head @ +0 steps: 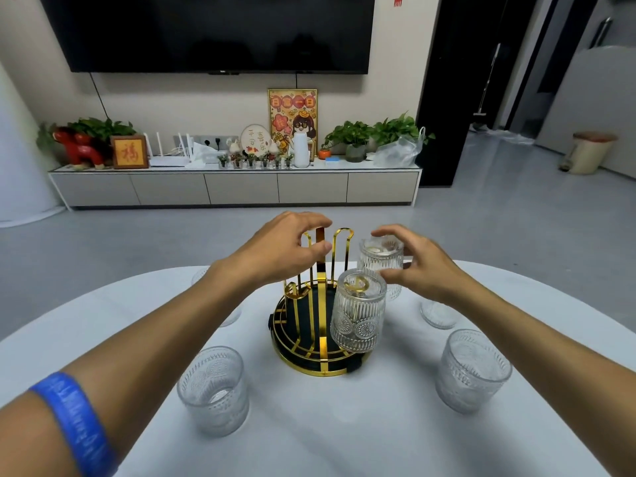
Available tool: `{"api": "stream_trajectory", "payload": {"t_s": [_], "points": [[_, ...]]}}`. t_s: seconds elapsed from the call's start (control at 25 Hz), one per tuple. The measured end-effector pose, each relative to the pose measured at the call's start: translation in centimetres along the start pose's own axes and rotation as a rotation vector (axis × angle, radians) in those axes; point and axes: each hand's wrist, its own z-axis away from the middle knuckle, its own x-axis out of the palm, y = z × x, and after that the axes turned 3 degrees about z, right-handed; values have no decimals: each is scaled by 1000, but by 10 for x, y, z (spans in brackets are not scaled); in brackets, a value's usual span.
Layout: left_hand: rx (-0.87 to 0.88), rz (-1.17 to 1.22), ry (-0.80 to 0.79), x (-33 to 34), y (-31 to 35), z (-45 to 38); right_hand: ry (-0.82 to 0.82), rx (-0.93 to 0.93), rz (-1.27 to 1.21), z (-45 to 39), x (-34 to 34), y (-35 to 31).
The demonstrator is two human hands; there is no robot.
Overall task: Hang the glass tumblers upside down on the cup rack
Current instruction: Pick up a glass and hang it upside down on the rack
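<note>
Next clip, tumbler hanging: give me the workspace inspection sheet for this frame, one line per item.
Surface: round table with white cloth, no spills seen.
Job's things: gold cup rack at centre; two tumblers upside down on its prongs, near one, far one. Upright on the cloth: front-left tumbler, front-right tumbler, right tumbler; one more partly hidden behind the left forearm.
Clutter: nothing seen on the table.
Grips: left hand on the rack's top prongs; right hand around the far tumbler, fingers spread, contact unclear.
Cables: black TV lead down the wall.
Surroundings: television, low cabinet with plants and ornaments, bin.
</note>
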Motion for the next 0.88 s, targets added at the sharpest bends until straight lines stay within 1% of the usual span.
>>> {"api": "stream_trajectory", "payload": {"t_s": [0.24,0.36,0.44,0.48,0.52,0.56,0.6,0.64,0.68,0.72,0.76,0.8,0.84,0.88], "points": [[-2,41,29,5,-2,0,-22,-20,-8,0,12,17],[-17,64,43,8,-2,2,-59,-4,-34,1,14,19],[-34,79,2,9,1,8,-66,8,6,9,12,13],[-49,106,-23,8,2,15,-11,19,27,16,9,7],[-77,177,-15,7,2,24,111,26,19,28,6,-3],[-131,295,49,6,1,37,282,10,-22,44,6,-16],[-220,440,178,4,-3,56,438,-41,-71,64,15,-32],[-323,587,357,4,-10,78,515,-119,-89,84,32,-53],[-433,709,549,3,-18,102,492,-199,-71,104,58,-76],[-553,788,713,3,-25,127,390,-257,-36,119,89,-99],[-676,831,819,4,-32,152,242,-266,22,127,124,-117],[-790,855,863,5,-39,175,73,-217,108,127,157,-135],[-885,873,855,6,-45,194,-89,-110,198,121,183,-152],[-965,884,805,8,-50,209,-196,1,275,110,204,-163]]}}
